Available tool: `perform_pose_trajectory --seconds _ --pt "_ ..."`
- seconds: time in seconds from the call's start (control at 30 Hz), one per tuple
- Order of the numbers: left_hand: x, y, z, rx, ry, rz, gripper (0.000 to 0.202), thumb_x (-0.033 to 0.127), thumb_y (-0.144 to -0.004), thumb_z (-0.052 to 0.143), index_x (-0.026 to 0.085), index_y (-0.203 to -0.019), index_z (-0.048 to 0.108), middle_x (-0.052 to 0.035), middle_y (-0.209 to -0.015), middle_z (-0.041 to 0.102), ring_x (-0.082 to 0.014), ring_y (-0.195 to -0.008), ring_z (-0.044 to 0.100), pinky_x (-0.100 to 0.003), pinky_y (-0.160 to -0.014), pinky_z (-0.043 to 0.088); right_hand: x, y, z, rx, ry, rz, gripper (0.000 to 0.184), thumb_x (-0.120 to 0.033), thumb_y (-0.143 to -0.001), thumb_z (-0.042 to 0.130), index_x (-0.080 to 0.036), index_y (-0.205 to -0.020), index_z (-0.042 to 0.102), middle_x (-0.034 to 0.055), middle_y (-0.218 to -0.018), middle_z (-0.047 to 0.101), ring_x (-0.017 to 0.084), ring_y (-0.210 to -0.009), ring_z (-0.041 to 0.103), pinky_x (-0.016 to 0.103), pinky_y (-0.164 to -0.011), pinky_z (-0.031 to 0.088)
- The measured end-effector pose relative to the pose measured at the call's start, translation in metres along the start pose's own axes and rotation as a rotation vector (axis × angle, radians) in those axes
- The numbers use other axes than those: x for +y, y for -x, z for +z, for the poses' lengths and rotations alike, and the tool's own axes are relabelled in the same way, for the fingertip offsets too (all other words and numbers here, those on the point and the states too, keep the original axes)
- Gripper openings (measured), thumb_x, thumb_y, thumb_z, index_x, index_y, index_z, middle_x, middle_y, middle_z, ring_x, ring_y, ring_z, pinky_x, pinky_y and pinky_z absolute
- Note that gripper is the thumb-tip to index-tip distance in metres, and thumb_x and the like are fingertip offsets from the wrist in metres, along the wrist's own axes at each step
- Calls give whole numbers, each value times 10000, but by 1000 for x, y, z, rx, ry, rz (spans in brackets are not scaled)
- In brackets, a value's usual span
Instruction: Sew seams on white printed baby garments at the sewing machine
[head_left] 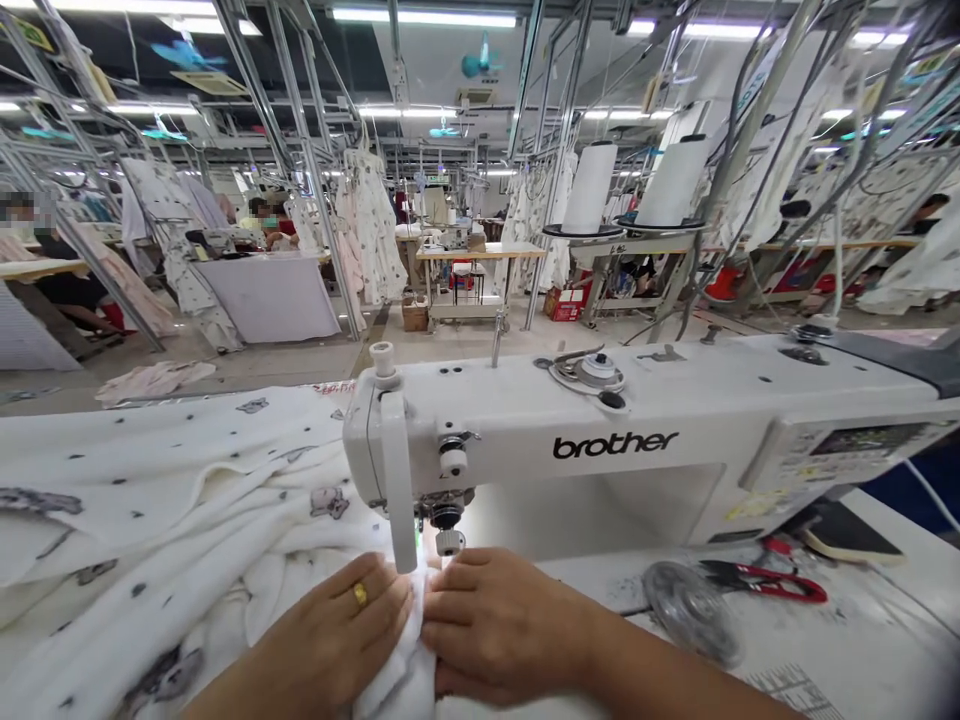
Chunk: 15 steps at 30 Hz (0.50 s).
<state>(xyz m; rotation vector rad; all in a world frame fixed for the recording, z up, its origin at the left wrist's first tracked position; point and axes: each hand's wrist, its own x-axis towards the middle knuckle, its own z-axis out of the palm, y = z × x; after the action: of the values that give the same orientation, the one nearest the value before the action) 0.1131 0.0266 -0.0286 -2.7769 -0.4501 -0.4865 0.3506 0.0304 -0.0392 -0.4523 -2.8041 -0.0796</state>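
Note:
My left hand (337, 630), with a gold ring, and my right hand (495, 625) grip a folded edge of white printed fabric (394, 660) from either side. That fabric runs in soft folds across the table to the left, dotted with small grey prints. Just behind my fingertips is the needle and presser foot area (448, 522) of a white Brother sewing machine (600, 430). The machine's front cover partly hides the foot, and I cannot see the needle clearly.
Red-handled thread snips (765, 580) and a clear plastic disc (690, 612) lie right of my right hand. Large white thread cones (589, 188) stand behind the machine. Beyond are garment racks, tables and co-workers in a factory hall.

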Motion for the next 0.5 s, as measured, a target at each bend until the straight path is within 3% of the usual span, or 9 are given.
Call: perform_pose_trajectory --seconds 0.07,0.17,0.27,0.37,0.5 --pt "-4 0 1 22 227 -153 257 105 -942 443 162 -1097 641 -62 -971 715 -197 -908 649 -304 -890 502 1 0 -2 13 34 24 324 -445 -989 516 -182 -810 576 5 -809 648 172 -716 529 336 -689 379" --pt "-10 -1 0 -32 601 -492 232 199 -939 453 212 -886 679 -23 -824 700 -175 -788 651 -250 -740 532 1 1 -3 10 31 50 300 -405 -1016 478 -184 -847 591 7 -859 672 171 -719 529 330 -686 375" --pt "-12 -3 -1 -25 767 -766 337 282 -959 422 199 -729 654 -17 -856 701 -169 -759 644 -232 -713 523 -1 1 -2 -17 5 69 229 -367 -1003 510 -184 -897 595 11 -929 685 167 -739 539 319 -716 374" --pt "-10 -5 0 8 809 -874 349 360 -955 444 202 -726 655 -17 -878 705 -186 -795 643 -234 -711 521 -2 1 -2 -27 -29 83 204 -354 -991 529 -187 -892 590 4 -949 688 163 -758 541 314 -726 370" --pt "-5 -8 2 22 789 -831 376 359 -949 440 198 -686 654 -30 -814 699 -188 -773 634 -250 -722 523 -2 1 -3 -34 -77 110 212 -357 -989 526 -199 -857 577 -17 -935 688 158 -776 537 318 -729 362"
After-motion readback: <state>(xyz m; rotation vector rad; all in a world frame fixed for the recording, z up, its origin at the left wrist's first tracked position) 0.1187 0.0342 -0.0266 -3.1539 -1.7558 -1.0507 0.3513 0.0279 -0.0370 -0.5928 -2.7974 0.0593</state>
